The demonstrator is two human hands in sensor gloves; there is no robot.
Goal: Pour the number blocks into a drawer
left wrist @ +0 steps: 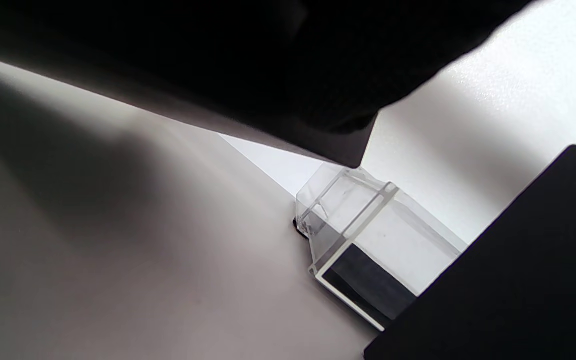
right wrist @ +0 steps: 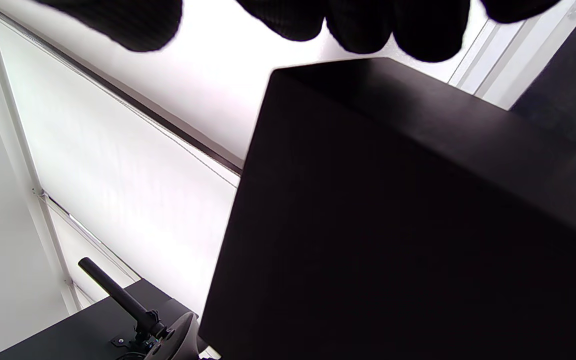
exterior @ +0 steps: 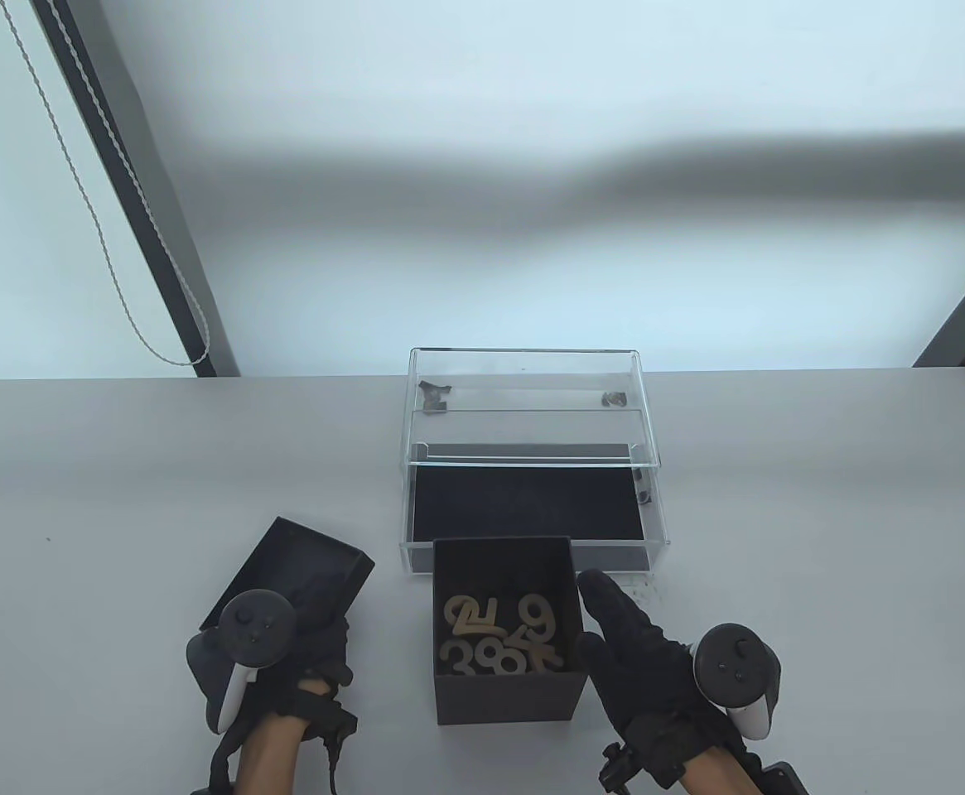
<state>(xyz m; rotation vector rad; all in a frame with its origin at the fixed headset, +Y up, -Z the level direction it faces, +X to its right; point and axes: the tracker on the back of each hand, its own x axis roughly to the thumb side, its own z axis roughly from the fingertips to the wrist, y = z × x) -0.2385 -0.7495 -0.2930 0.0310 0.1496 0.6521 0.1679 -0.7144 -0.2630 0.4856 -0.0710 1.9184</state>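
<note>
A black open box holds several wooden number blocks and stands right in front of the pulled-out drawer, which has a black lining. The drawer belongs to a clear acrylic case. My right hand lies open along the box's right wall. In the right wrist view its fingertips hang just above the box. My left hand holds the near end of the black lid, left of the box. The left wrist view shows the lid above the table, the case and the box.
The grey table ends at the back along a window with a bead cord hanging at the left. A small dark stand shows at the bottom of the right wrist view.
</note>
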